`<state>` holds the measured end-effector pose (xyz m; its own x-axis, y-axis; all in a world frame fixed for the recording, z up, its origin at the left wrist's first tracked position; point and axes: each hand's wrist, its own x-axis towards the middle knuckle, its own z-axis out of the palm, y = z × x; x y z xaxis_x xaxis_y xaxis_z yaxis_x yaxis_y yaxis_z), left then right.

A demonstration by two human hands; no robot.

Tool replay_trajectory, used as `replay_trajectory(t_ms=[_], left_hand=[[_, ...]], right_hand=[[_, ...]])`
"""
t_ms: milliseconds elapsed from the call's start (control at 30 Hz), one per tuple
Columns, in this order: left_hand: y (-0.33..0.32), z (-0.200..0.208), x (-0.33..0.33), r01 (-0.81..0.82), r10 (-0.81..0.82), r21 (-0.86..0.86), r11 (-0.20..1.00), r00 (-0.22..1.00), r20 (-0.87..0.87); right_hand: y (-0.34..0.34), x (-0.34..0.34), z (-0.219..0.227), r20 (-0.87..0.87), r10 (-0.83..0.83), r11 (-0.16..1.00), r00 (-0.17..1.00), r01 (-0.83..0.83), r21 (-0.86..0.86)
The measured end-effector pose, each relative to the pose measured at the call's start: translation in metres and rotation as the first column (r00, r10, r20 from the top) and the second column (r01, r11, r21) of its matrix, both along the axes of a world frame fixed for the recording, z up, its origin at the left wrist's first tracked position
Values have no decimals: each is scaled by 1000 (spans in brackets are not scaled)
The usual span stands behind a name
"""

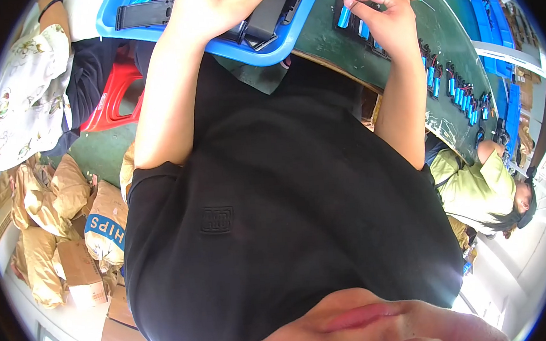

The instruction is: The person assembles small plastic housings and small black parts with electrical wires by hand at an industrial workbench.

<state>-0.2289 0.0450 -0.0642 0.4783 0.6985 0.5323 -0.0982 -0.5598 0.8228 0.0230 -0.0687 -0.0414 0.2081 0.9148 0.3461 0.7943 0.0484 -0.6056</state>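
My left hand (222,8) is over a blue plastic tray (241,52) at the top edge. The picture cuts off most of its fingers, so whether it grips anything is hidden. Black plastic casings (267,18) lie in the tray beneath and beside it. To the right, the thumb and forefinger of my right hand (392,16) pinch the thin red and dark wires of a blue cylindrical battery (343,17). A small white connector shows at the wire's end. Below the fingertips, the battery is next to a dark strip holding similar blue cells.
Rows of blue wired batteries (462,96) line the green table (321,39) at right. A person in a yellow-green top (474,186) sits beyond. On the left are another person's patterned garment (28,104), a red stool (115,96), brown sacks (41,260) and cardboard boxes (82,269).
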Motion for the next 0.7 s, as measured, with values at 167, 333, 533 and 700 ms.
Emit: replay_trajectory(t_ms=[167,333,533,700], left_hand=[[1,1,0,10,-10,3,1000,1000,-17],[2,-2,-2,14,-14,24,1000,1000,-16],[-3,5,-4,11,-11,-2,1000,999,-33],[-2,5,-4,21,-21,4,1000,1000,-14]], right_hand=[[0,10,-4,-131,-118,984,984,98,-149],[0,9,-12,58,-99,993,993,103,-59],[-5,-2,-9,209,-174,967,962,208,-149],[-12,-11,-15,312,-174,963,934,228,-146]])
